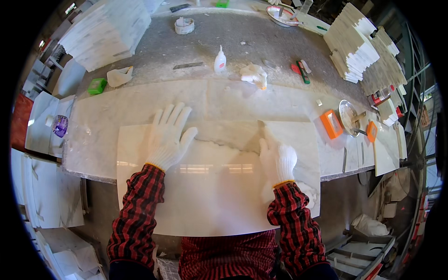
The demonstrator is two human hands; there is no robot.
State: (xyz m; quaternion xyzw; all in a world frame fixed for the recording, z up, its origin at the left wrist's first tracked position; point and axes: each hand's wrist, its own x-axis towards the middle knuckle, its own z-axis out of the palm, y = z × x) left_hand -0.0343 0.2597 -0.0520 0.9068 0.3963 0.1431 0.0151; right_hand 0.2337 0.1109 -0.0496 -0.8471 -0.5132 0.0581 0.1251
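Observation:
A polished white marble slab (210, 196) with grey veins lies before me, its near part jutting past the table edge. My left hand (169, 135), in a white knitted glove, lies flat on its left part with fingers spread, holding nothing. On the right part, my right hand (278, 161), gloved too, is closed with its fingers curled down at the surface. By its fingertips is a greyish, sharp-edged patch; I cannot tell whether this is a thin blade or the stone's veining. What the fingers hold, if anything, is hidden.
Beyond the slab stand a white squeeze bottle (220, 60), a crumpled white cloth (254, 75) and a green-handled tool (303, 72). At right are an orange block (331, 124) and a metal bowl (345, 114). Stacked marble tiles (105, 32) rise far left, more tiles (352, 44) far right.

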